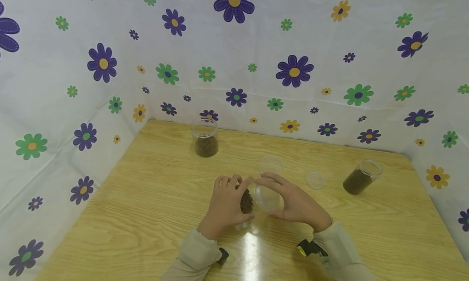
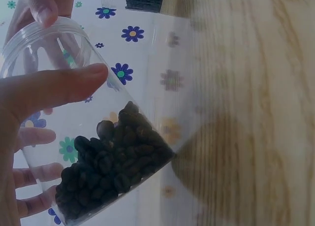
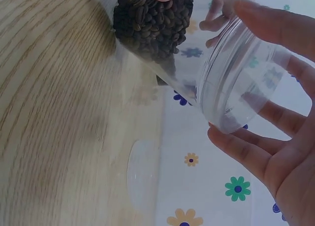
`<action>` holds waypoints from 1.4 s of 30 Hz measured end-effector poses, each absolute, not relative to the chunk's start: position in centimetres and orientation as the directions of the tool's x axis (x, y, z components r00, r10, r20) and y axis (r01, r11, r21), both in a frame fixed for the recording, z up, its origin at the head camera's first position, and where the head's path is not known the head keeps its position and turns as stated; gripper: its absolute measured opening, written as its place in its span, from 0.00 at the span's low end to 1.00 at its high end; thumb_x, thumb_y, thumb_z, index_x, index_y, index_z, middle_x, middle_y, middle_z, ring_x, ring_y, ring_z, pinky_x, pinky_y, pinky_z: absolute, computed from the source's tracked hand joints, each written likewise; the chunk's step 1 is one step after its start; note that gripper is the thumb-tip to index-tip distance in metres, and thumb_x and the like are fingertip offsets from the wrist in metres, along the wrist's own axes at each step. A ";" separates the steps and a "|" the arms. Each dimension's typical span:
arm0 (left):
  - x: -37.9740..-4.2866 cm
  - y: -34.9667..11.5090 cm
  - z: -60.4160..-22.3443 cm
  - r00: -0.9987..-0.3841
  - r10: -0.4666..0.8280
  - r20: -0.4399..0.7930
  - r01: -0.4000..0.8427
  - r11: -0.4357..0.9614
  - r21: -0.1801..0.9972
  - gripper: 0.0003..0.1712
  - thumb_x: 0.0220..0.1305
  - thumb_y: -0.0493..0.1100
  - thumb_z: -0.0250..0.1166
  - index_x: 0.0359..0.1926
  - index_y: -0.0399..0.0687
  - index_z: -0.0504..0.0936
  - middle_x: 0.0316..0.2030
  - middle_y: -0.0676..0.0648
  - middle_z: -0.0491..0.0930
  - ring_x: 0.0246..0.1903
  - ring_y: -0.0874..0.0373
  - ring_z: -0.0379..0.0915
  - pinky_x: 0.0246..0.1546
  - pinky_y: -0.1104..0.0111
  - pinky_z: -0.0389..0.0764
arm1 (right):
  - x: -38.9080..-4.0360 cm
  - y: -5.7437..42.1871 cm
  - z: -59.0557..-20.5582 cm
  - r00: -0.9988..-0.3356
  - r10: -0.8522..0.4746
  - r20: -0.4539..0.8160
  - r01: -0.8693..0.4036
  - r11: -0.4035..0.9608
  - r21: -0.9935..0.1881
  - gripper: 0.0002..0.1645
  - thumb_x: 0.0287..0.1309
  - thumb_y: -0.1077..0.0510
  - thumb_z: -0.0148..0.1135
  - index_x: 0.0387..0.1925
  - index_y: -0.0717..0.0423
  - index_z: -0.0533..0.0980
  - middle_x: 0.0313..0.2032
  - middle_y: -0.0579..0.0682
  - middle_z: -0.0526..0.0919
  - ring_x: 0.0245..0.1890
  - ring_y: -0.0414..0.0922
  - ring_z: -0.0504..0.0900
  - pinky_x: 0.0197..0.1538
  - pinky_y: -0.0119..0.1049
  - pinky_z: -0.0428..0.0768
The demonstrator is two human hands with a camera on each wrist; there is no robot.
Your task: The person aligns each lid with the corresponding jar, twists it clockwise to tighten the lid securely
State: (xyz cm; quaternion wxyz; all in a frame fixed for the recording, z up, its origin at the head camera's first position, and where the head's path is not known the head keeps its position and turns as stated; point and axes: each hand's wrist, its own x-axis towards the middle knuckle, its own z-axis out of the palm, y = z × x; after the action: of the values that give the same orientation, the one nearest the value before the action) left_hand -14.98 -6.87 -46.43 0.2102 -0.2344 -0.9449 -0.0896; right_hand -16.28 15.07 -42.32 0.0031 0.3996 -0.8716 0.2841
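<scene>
A clear jar [image 2: 113,157] with dark coffee beans in its bottom is tilted over, its threaded mouth toward the right in the head view. My left hand [image 1: 227,203] grips the side of this jar, thumb on the near wall and fingers behind it. The right hand [image 1: 293,201] holds the jar around its threaded rim [image 3: 216,83], thumb on one side and fingers on the other. In the right wrist view the beans [image 3: 152,19] lie heaped at the far end of the jar. No lid shows on the mouth.
A jar with dark contents [image 1: 206,145] stands at the back left of the wooden table [image 1: 146,199]. Another dark-filled jar [image 1: 357,181] is at the right. Two clear discs like lids, a larger one [image 1: 271,165] and a smaller one [image 1: 316,180], lie between. Flowered cloth [image 1: 256,40] surrounds the table.
</scene>
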 end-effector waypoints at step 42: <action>-16.1 -11.0 -48.4 -0.946 0.229 0.232 0.325 0.651 0.686 0.58 0.28 0.54 0.82 0.64 0.50 0.66 0.57 0.47 0.73 0.58 0.49 0.69 0.60 0.52 0.69 | -19.0 10.6 -46.7 -0.790 -0.610 0.065 -0.307 0.301 -0.903 0.48 0.48 0.54 0.72 0.68 0.46 0.59 0.64 0.52 0.68 0.60 0.53 0.72 0.57 0.52 0.75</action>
State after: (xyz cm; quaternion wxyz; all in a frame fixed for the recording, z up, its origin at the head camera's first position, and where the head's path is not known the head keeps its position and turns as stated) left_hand -16.08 -11.00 -48.35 0.0621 -0.1529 -0.9063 -0.3890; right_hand -18.99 10.58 -46.65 -0.1468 0.2890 -0.7931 0.5156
